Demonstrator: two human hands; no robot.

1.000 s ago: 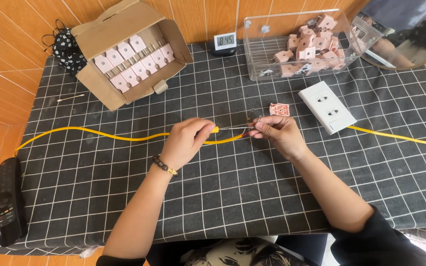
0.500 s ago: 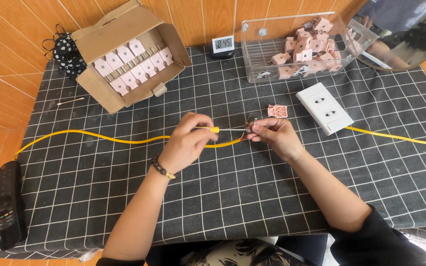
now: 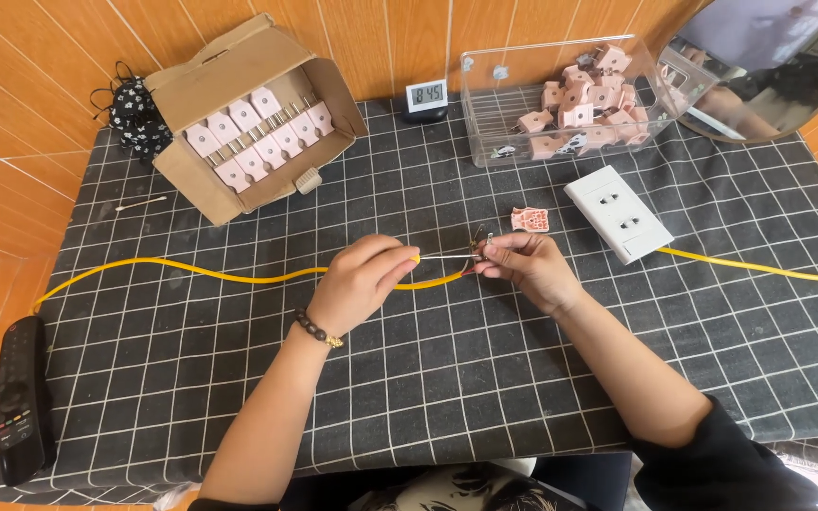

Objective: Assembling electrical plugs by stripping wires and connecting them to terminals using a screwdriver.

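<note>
My left hand (image 3: 360,282) grips a small screwdriver (image 3: 433,256) with a yellow handle, its thin shaft pointing right. The tip meets a small plug part with metal prongs (image 3: 481,248), which my right hand (image 3: 527,268) pinches at the table's middle. The end of a yellow cable (image 3: 239,276) runs under both hands to that part. A pink plug cover (image 3: 529,220) lies just behind my right hand. A white double socket (image 3: 618,212) sits to the right with another yellow cable (image 3: 759,270) leading off to the right edge.
A cardboard box (image 3: 254,114) of pink plugs stands at the back left, with a clear bin (image 3: 560,99) of pink plug parts at the back right. A small digital clock (image 3: 425,96) sits between them. A black remote (image 3: 19,402) lies front left. A round mirror (image 3: 769,66) leans at the far right.
Both hands stay together at the middle of the table. The screwdriver and plug part have shifted only slightly between my fingers.
</note>
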